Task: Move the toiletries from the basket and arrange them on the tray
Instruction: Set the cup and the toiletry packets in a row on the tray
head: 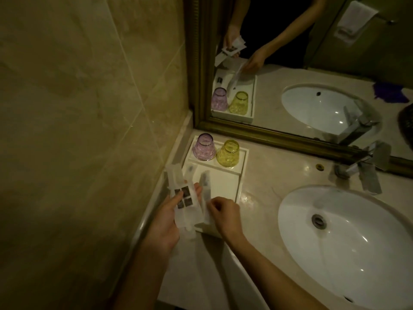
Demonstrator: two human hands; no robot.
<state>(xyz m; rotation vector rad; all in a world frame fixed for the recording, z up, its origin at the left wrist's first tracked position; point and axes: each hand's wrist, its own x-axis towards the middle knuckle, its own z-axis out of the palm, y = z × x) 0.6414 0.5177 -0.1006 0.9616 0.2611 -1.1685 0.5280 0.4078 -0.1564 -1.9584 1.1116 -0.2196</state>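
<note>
The beige marble desk (279,175) carries a white oval sink (348,242) on the right and, in the far left corner under the gold-framed mirror (290,135), a white rectangular tray (242,175) with a low rim. No basket can be seen in this view. At the far end of the tray stand two glass tumblers upside down, the purple one (203,147) on the left and the yellow one (228,154) just beside it. The near part of the tray is mostly bare; one thin sachet seems to lie along its left edge, but the picture is too dim to be sure.

The left hand (166,222) holds a bundle of white paper-wrapped toiletry packets (183,199) with dark square labels, its grip closed around them, above the left near corner of the tray. The right hand (223,213) has its grip pinched together on a single long, slim white packet (205,191), which points away over the tray.

The step in hand appears to be laying this slim packet down. To do it well, the person should probably lower it flat on the bare floor of the tray, parallel to the long rim and close to the left side, so that room stays for the packets that wait in the left hand. The far end should stop short of the tumblers, because a push there could tip a glass. The fingers should let go only when the packet rests fully inside the rim. The bundle is light and slippery, so the left hand should keep it firm.
</note>
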